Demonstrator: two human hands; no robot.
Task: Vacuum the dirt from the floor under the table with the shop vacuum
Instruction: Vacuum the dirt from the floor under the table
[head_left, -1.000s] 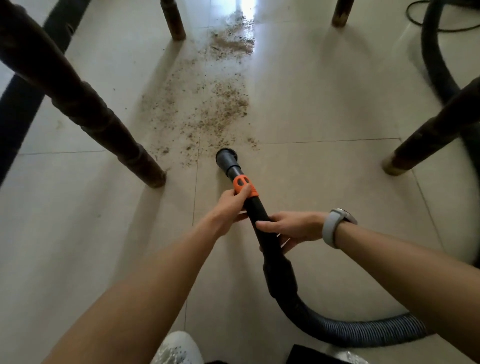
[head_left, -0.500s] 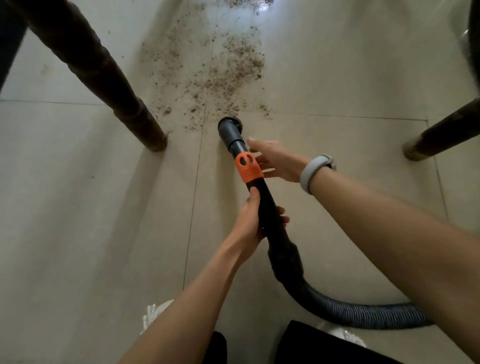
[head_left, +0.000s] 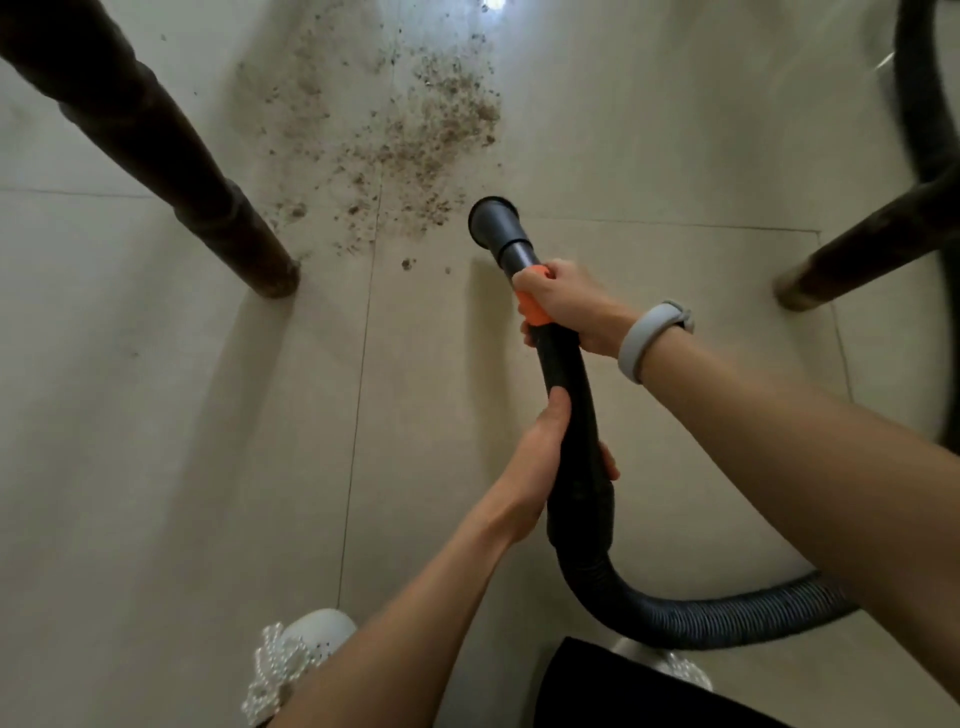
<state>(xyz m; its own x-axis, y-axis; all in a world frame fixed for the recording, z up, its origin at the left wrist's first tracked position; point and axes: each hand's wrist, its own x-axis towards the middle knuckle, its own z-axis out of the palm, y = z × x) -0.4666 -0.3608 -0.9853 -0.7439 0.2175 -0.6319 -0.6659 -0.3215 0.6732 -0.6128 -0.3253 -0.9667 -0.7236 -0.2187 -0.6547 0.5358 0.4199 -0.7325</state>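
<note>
Now our right hand (head_left: 571, 306) has closed round the wand (head_left: 563, 374) ahead of the gripping left hand (head_left: 540, 457), nozzle (head_left: 493, 218) reaching the dirt (head_left: 415, 135) at upper centre.

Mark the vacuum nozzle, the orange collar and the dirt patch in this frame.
vacuum nozzle (head_left: 493, 221): head view, on the flared black mouth at the wand's tip.
orange collar (head_left: 531, 306): head view, on the orange band showing beside the gripping fingers.
dirt patch (head_left: 415, 140): head view, on the dense brown scatter on the tile.
</note>
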